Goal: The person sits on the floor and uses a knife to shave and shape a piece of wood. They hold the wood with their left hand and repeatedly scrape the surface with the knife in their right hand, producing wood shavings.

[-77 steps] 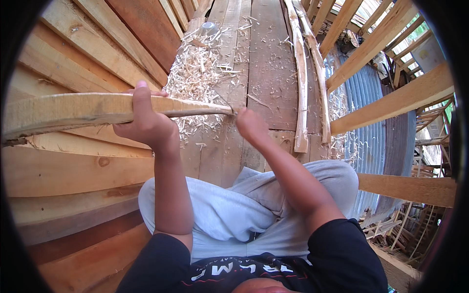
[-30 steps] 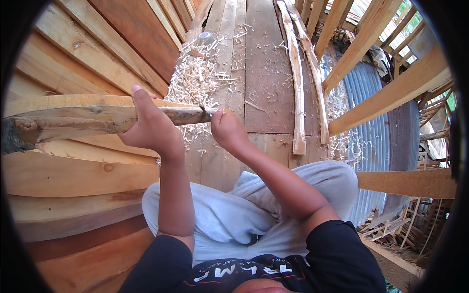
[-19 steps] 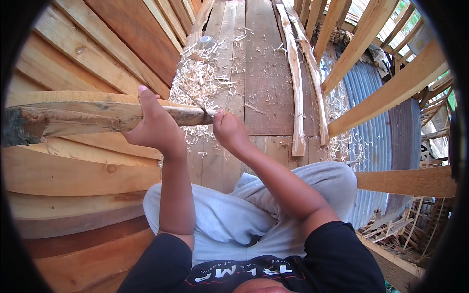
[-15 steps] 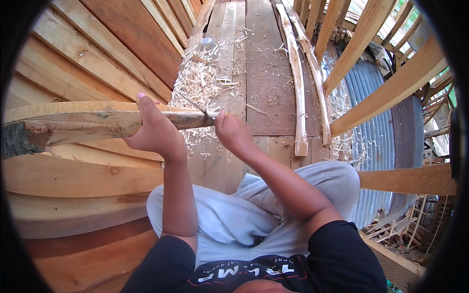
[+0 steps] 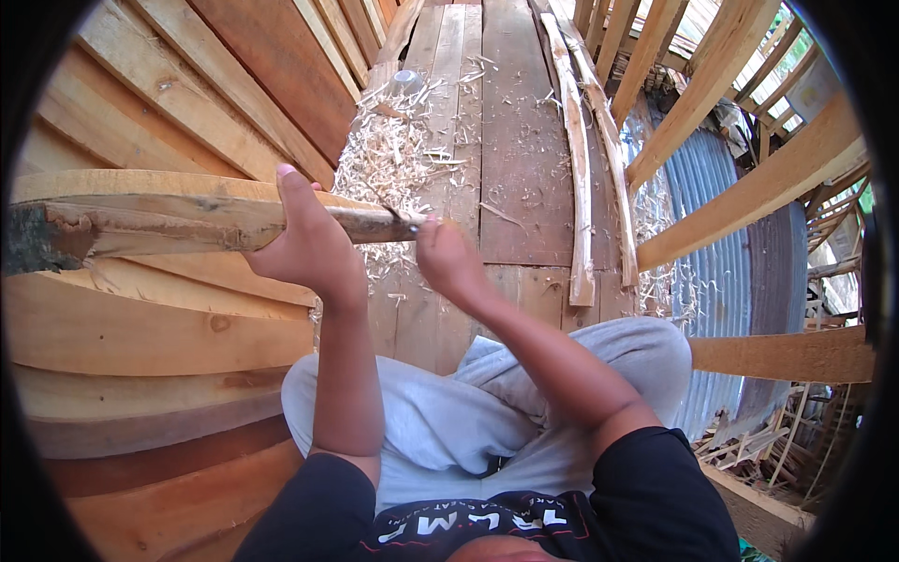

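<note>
A long piece of wood (image 5: pixel 169 220), with rough dark bark at its left end, lies crosswise in front of me. My left hand (image 5: pixel 314 239) is wrapped round it from the near side, the thumb up along its far edge. Just past the wood's narrow right end, my right hand (image 5: pixel 449 258) is closed in a fist on a knife. The thin dark blade of the knife (image 5: pixel 397 215) points up and left across that end of the wood. My fingers hide the knife's handle.
Pale curled shavings (image 5: pixel 389 145) cover the plank floor (image 5: pixel 524 187) ahead, around a clear cup-like container (image 5: pixel 406 82). Two peeled poles (image 5: pixel 578 187) lie lengthwise at the right. Boards (image 5: pixel 140 328) line the left; slanted posts (image 5: pixel 749 201) and corrugated metal sheet (image 5: pixel 707 215) stand right.
The knife and my right hand have shifted slightly right along the wood's end. The wood's left end sits a little higher in view. Both hands keep their hold.
</note>
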The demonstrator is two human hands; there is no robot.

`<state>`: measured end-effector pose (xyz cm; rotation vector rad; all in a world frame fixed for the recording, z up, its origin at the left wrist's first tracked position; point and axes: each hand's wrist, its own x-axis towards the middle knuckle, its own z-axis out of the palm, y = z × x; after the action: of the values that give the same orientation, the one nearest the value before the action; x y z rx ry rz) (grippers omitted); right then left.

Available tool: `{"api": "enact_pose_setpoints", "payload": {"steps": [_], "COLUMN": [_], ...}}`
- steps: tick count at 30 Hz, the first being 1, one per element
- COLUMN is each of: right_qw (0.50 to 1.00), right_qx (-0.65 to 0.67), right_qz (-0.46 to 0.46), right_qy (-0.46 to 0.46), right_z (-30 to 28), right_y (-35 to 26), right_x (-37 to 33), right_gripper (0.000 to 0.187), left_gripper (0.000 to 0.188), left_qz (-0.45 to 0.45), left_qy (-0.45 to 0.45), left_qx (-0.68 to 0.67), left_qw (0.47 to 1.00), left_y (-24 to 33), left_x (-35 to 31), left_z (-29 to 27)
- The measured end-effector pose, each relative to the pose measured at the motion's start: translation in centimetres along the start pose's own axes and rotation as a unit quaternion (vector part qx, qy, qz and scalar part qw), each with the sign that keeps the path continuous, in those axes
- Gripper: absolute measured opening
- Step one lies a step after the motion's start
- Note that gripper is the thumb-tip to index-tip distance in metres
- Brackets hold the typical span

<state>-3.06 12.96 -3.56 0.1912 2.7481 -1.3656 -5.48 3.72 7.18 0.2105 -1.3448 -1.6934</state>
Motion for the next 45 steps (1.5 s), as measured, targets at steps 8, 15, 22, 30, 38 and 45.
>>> {"api": "enact_pose_setpoints", "payload": {"steps": [8, 15, 22, 30, 38, 45], "right_qw": [0.990, 0.989, 0.945, 0.996, 0.998, 0.999], "right_qx": [-0.100, -0.022, 0.145, 0.084, 0.052, 0.022], "right_qz": [0.096, 0.090, 0.243, 0.020, 0.028, 0.016], "right_qy": [-0.038, -0.113, -0.167, -0.020, -0.006, 0.030], "right_z": [1.7, 0.3, 0.2, -2.7, -3.0, -2.2], "right_y": [10.5, 6.2, 8.0, -1.3, -0.2, 0.2], "right_x": [4.8, 4.2, 4.1, 0.4, 0.4, 0.3], "right_gripper": [0.037, 0.049, 0.057, 0.060, 0.054, 0.054], "left_gripper": [0.038, 0.052, 0.031, 0.024, 0.022, 0.025], "left_qz": [-0.085, -0.072, -0.052, -0.057, -0.052, -0.046], "left_qy": [-0.196, -0.310, -0.303, -0.276, -0.255, -0.250], "left_qx": [-0.087, -0.165, -0.175, -0.205, -0.176, -0.210], "left_qw": [0.973, 0.933, 0.935, 0.937, 0.949, 0.944], "left_y": [0.1, 1.8, 0.9, 2.2, 2.6, 2.7], "left_x": [2.0, 5.1, 4.7, 1.4, 0.5, 0.8], "left_z": [-1.8, -3.2, -3.2, -2.1, -1.4, -1.8]}}
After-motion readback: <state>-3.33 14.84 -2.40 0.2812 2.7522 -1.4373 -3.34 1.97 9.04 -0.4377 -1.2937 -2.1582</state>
